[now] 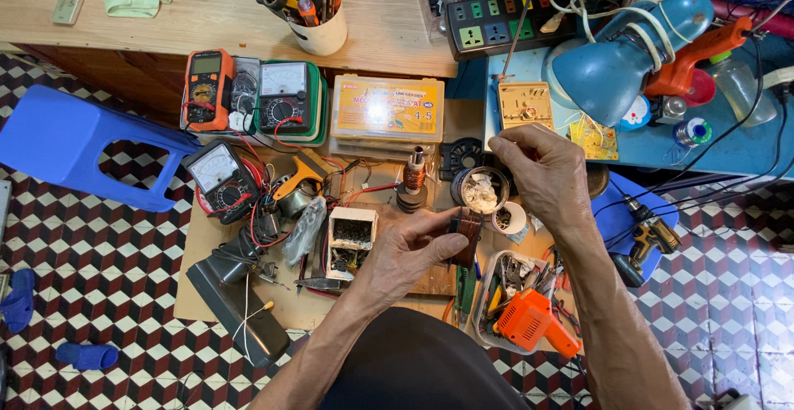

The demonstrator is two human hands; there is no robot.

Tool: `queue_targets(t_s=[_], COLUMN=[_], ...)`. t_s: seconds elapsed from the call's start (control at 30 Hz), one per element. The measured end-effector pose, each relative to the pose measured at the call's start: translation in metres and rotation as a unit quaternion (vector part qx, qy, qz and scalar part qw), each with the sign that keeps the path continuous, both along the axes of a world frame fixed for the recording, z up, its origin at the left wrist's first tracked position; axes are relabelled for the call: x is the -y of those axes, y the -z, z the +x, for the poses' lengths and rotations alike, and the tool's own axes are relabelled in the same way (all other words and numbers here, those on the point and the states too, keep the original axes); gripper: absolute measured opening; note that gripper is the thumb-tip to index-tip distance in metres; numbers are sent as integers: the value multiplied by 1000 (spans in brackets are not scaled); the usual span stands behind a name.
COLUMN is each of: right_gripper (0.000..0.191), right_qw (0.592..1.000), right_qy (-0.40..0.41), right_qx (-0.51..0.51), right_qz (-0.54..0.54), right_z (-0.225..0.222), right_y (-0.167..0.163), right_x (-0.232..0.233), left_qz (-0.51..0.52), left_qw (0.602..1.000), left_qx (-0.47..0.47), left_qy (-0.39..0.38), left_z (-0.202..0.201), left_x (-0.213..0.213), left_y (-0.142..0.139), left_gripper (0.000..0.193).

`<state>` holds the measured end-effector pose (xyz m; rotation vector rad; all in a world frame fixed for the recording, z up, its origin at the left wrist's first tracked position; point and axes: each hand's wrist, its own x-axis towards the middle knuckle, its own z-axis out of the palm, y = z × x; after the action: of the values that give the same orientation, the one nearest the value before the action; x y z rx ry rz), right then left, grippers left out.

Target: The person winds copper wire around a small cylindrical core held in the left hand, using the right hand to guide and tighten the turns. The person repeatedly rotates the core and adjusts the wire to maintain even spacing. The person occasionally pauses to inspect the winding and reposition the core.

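The small brown wound coil sits pinched in the left hand, thumb on its near face and fingers curled behind it, held up off the bench in front of the person's body. Its long axis stands roughly upright, tipped a little toward the right hand. That right hand hangs just above and beyond the coil, apart from it, its fingertips pressed together as if nipping something fine; whether a wire runs between the two hands is too thin to tell. So the left hand has the coil, and the right is the free one nearest to it.

Just past the grip lies a round tin of pale paste, and beside that a copper-wound armature standing on end. To the left of the grip is an open white box; further that way, three analogue meters and an orange multimeter. Below the coil a tray holds an orange hot-air tool.

All of it rests on a brown board laid over a chequered tile floor, with a blue stool to the far left and a blue desk lamp over a blue shelf to the right
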<state>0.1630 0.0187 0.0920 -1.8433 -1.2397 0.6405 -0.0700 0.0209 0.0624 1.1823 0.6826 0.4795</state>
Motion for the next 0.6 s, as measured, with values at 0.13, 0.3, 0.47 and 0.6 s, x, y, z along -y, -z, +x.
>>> queue_targets(t_s=[0.13,0.3,0.47,0.6], right_gripper=[20,21,20,18], right_qw=[984,992,983,994], right_qy=[59,6,55,32], right_qx=[-66,-108,-109,-77], right_qz=[-158,-69,-136,-68], right_z=[-4,-35,-66,-81], right_y=[31,68,54,32], right_x=[7,53,93,101], left_qz=[-13,-17,-80,-63], left_qw=[999,994,986,986], left_qx=[-8,10,0,-10], left_qy=[-36,-103,-144,-157], left_z=[5,11,19,23], left_x=[-4,-12,-16,-13], left_y=[-7,-9,-7,-7], left_gripper=[57,55,60,60])
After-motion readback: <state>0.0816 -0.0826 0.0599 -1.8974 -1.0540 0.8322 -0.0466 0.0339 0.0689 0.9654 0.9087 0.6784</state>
